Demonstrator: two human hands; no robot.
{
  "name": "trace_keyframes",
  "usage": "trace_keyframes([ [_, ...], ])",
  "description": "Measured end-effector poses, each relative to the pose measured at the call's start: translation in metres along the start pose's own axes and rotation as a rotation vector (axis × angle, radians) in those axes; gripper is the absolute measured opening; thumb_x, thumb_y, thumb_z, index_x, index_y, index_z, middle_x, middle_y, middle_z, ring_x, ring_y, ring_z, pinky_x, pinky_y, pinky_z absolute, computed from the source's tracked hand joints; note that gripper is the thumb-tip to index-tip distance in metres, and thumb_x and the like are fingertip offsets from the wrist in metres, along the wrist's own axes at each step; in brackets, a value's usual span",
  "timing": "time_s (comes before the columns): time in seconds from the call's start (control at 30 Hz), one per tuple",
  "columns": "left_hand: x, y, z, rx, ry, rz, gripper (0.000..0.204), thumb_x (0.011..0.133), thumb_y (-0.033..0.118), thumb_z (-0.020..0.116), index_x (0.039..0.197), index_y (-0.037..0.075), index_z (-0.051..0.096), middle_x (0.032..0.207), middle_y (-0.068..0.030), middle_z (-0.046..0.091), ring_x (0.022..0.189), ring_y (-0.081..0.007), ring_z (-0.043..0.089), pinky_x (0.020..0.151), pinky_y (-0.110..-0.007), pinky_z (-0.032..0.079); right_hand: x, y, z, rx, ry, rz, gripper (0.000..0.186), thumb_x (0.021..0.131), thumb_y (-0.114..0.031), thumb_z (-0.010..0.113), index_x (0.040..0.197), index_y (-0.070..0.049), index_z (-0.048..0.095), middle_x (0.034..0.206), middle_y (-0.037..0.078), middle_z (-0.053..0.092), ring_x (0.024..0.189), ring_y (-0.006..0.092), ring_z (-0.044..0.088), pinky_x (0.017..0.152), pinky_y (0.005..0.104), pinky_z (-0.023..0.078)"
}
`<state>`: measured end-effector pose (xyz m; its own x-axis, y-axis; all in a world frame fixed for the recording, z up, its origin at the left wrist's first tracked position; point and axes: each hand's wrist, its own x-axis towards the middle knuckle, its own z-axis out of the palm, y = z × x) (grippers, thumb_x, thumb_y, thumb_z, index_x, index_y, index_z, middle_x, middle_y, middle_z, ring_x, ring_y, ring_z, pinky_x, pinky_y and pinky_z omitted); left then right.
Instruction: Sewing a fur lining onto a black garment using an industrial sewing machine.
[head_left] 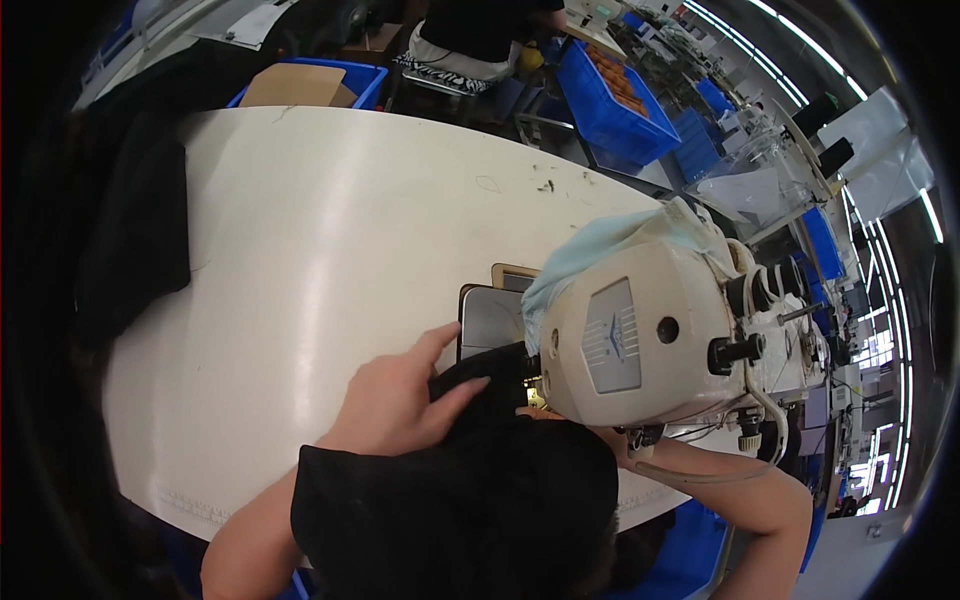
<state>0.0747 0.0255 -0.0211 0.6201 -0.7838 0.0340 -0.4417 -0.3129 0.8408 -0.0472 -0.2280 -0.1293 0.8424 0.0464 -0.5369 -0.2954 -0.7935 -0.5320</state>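
Observation:
A black piece of fabric point(400, 505) lies over the table's near edge and runs up to the needle area of a cream sewing machine point(650, 330). My left hand point(395, 395) rests beside the metal plate point(488, 320) with index finger and thumb spread apart. The thumb lies on top of the fabric, and the index fingertip touches near the plate's left edge. From the right, my forearm reaches under the machine head. Only a bit of my right hand point(540, 412) shows by the lit needle area; the machine head and fabric hide most of its fingers.
A pale blue cloth point(600, 250) drapes over the machine. More black fabric point(140, 220) hangs at the table's left. Blue bins stand beyond, one holding cardboard point(300, 86), another with orange-brown items point(615, 85). A seated person point(475, 40) is at the back.

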Motion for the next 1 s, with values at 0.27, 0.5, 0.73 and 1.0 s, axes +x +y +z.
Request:
trace_keyframes([
  [0.27,-0.041,0.090,-0.106,0.021,0.014,0.800,0.024,0.087,0.019,0.062,0.095,-0.001,0.071,0.091,-0.0167,0.072,0.080,-0.0289,0.069,0.073,-0.034,0.055,-0.014,-0.006,0.038,-0.465,0.225,-0.212,0.031,0.098,-0.014,0.042,0.123,-0.007,0.057,0.111,0.014,0.064,0.096,0.0233,0.065,0.081,0.0335,0.054],
  [0.5,-0.038,0.123,-0.016,0.956,-0.357,1.008,0.043,0.085,0.028,0.066,0.117,0.000,0.060,0.123,-0.0152,0.057,0.113,-0.0288,0.054,0.087,-0.039,0.046,-0.054,-0.051,0.002,0.319,0.423,-0.282,0.027,0.096,-0.020,0.045,0.118,-0.009,0.058,0.089,0.013,0.066,0.054,0.0208,0.063,0.040,0.0315,0.050],
  [0.73,-0.046,0.094,-0.017,0.638,-0.291,0.337,0.067,0.076,0.053,0.073,0.114,-0.001,0.064,0.094,-0.0097,0.057,0.076,-0.0266,0.056,0.063,-0.035,0.049,-0.077,-0.089,-0.012,0.618,0.261,0.091,0.052,0.081,-0.053,0.068,0.086,-0.001,0.062,0.057,0.008,0.058,0.041,0.0192,0.055,0.037,0.0307,0.043],
  [1.0,-0.025,0.070,0.007,0.584,-0.320,0.578,0.067,0.085,0.058,0.060,0.100,-0.006,0.066,0.104,-0.0157,0.059,0.097,-0.0297,0.055,0.084,-0.038,0.042,-0.092,-0.098,-0.019,0.441,0.338,0.018,0.047,0.088,-0.037,0.061,0.067,0.005,0.064,0.055,0.014,0.061,0.043,0.0233,0.061,0.040,0.0367,0.049],
])
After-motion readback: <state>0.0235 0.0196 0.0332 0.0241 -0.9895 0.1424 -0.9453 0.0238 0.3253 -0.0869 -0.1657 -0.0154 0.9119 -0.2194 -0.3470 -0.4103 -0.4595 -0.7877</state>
